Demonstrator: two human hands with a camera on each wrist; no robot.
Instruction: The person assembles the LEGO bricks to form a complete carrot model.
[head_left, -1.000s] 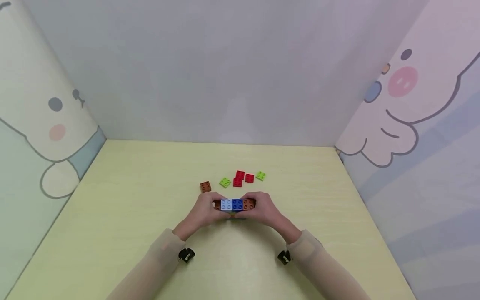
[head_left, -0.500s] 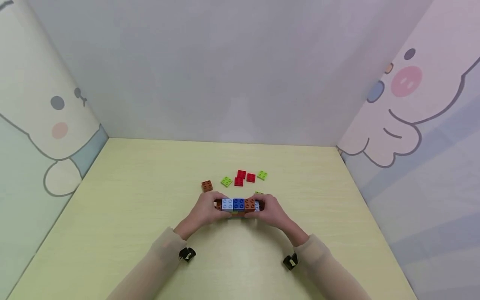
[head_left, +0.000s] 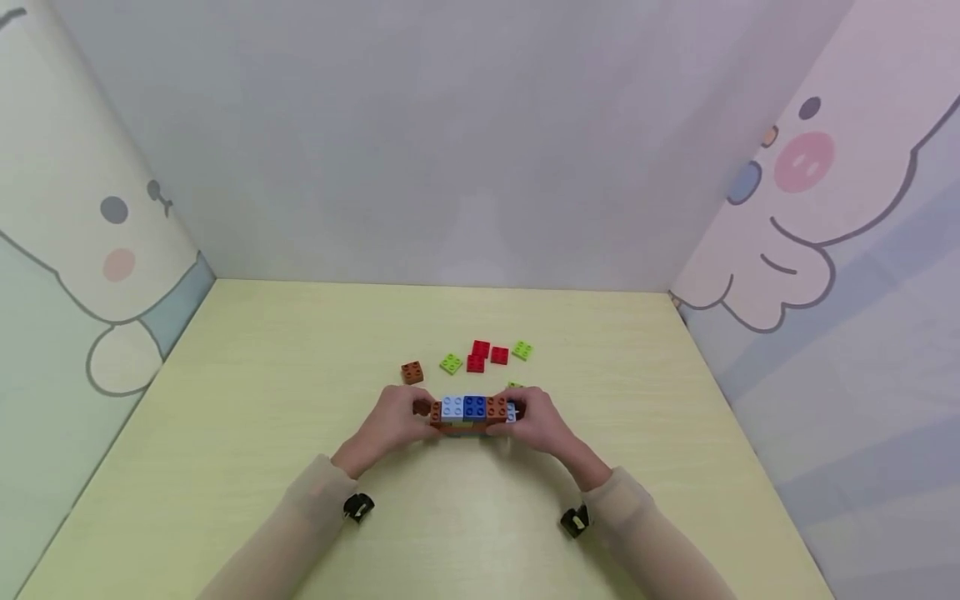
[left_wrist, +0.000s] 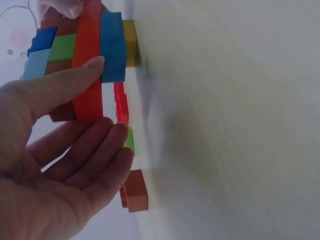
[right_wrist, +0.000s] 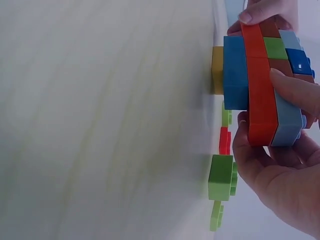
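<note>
A stack of toy building bricks [head_left: 474, 407] stands at the table's middle, between both hands. White-blue, dark blue and brown bricks make up its top. Below them are brown, green and light blue bricks, then an orange-red layer [right_wrist: 261, 92], a blue brick [left_wrist: 113, 47] and a yellow brick [right_wrist: 217, 70] at the bottom. My left hand [head_left: 388, 419] holds the left end, its thumb pressed on the near side and its other fingers curled past the end. My right hand [head_left: 538, 421] grips the right end, thumb on the near face and fingers behind.
Behind the stack lie a brown brick [head_left: 412, 372], green bricks [head_left: 451, 364] and several red bricks [head_left: 499, 356]. Another green brick [right_wrist: 220, 177] sits close behind the right hand. Printed walls [head_left: 442, 150] enclose the table's [head_left: 300, 350] back and sides.
My left hand has slid left toward the stack's end, baring the brown brick there. The right hand has shifted slightly right, uncovering a light blue brick and a green one behind.
</note>
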